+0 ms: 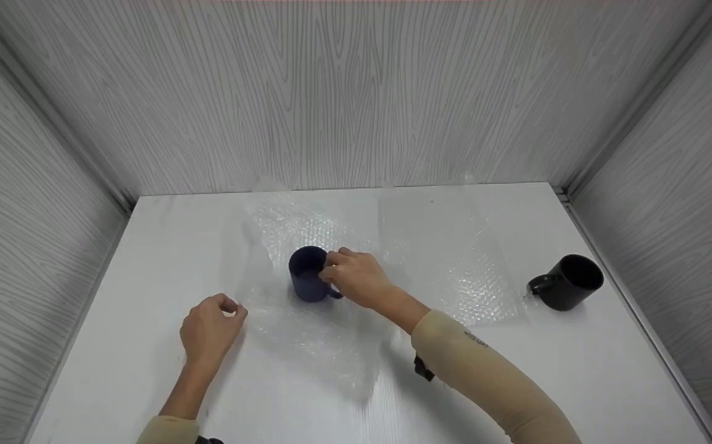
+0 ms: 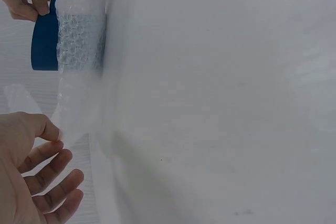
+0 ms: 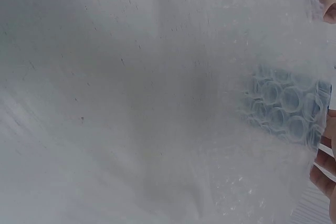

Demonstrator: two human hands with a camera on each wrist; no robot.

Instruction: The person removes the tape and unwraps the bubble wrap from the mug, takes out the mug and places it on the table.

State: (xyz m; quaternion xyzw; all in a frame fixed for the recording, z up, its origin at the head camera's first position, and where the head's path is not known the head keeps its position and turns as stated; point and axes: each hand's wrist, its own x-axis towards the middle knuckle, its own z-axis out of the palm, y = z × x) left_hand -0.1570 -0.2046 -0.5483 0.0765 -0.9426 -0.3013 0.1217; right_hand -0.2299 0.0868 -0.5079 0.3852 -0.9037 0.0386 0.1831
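A dark blue mug (image 1: 308, 287) stands upright on a sheet of clear bubble wrap (image 1: 325, 345) in the middle of the table. My right hand (image 1: 359, 277) pinches the mug's rim on its right side, above the handle. To the left, my left hand (image 1: 211, 328) pinches the left edge of that sheet between thumb and index finger. In the left wrist view, raised wrap covers part of the mug (image 2: 44, 43), and the other left fingers (image 2: 55, 174) are spread. The right wrist view shows the mug only blurred behind the bubbles, with the right fingers (image 3: 324, 163) at the edge.
A second sheet of bubble wrap (image 1: 476, 277) lies flat to the right of the first. Beyond it a black mug (image 1: 569, 283) stands near the table's right edge, handle to the left. Wood-grain panels (image 1: 343, 92) enclose the white table (image 1: 165, 240) at the back and sides.
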